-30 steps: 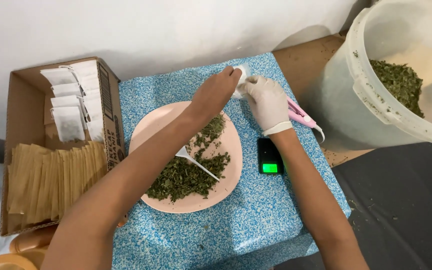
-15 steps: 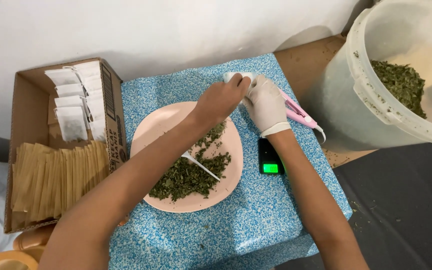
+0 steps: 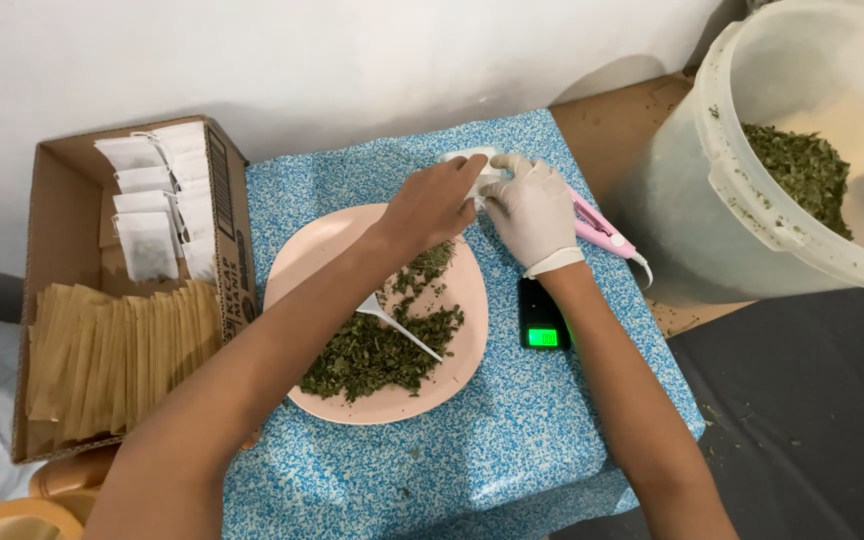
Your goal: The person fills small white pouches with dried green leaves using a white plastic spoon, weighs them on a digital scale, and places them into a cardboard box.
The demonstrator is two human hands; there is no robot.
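Observation:
My bare left hand [image 3: 434, 203] and my white-gloved right hand [image 3: 535, 213] meet at the far side of the blue speckled table [image 3: 512, 440], both pinching a small white sachet [image 3: 474, 166]. Just below them sits a pink plate [image 3: 317, 255] with a heap of dried green leaves [image 3: 377, 350] and a white plastic spoon [image 3: 397, 322] lying in it. A small black scale [image 3: 540, 315] with a lit green display lies under my right wrist. A pink sealer tool [image 3: 602, 232] pokes out beside my right hand.
A cardboard box [image 3: 62, 170] at the left holds several white sachets [image 3: 157, 215] and a row of tan envelopes [image 3: 112, 355]. At the right stands a large white bucket [image 3: 752, 190] with dried leaves [image 3: 807, 170] inside. An orange rim [image 3: 12, 515] shows bottom left.
Both hands have shifted slightly toward the far table edge and closed together on the white sachet. The plate, spoon and scale have not moved.

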